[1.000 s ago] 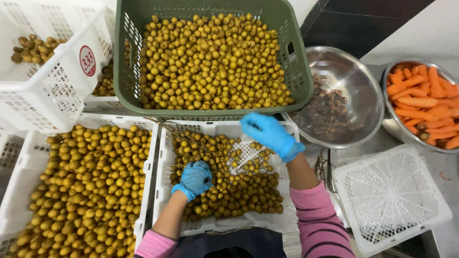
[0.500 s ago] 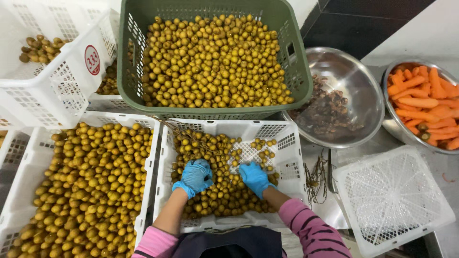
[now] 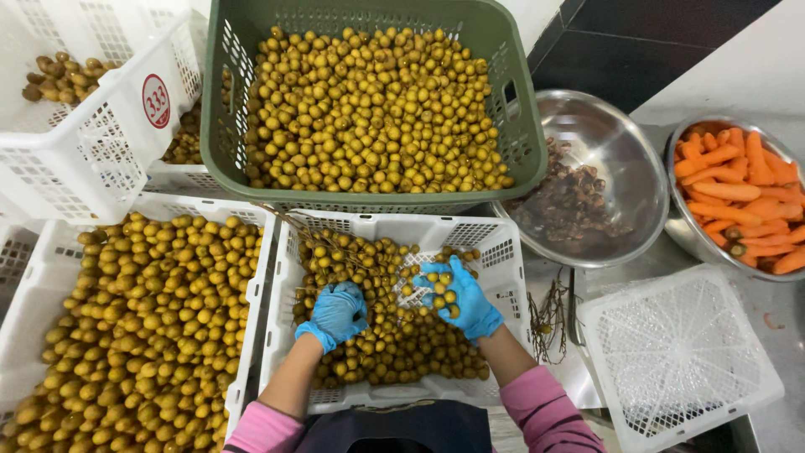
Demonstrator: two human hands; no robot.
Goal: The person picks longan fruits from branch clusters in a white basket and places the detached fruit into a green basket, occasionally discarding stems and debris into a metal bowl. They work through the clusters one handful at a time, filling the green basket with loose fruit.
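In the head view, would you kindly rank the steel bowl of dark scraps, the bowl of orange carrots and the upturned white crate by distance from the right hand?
From the right hand:
1. Steel bowl of dark scraps, up and right.
2. Upturned white crate, right, slightly lower.
3. Bowl of orange carrots, far right edge.

A single camera sits on the person's head and looks almost straight down, close over the work. The white crate (image 3: pixel 394 235) lies at bottom centre, just in front of the body, with the green basket (image 3: pixel 369 17) at the far, upper edge and the steel bowl (image 3: pixel 620 143) to the right. No second view overlaps it.
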